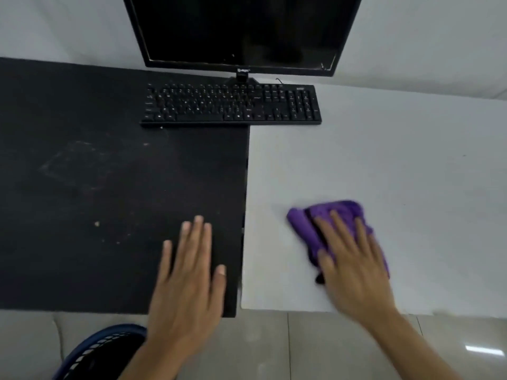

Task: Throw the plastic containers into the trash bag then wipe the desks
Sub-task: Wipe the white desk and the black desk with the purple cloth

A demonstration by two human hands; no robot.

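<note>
Crumpled cloth [326, 215] (purple) on white desk [384, 149].

Dim even light; right hand [354, 266] motion-blurred; glare streak on floor [484, 350]; wide-angle bowing at edges.

- Looks like an office workstation, though the view's tight.
- Dark monitor [241, 31] and black keyboard [230, 105] straight beyond the left hand [189, 278].
- White desk [384, 160] under the right hand [354, 264].
- Mesh-backed chair [96, 352] just behind the left hand.
</note>
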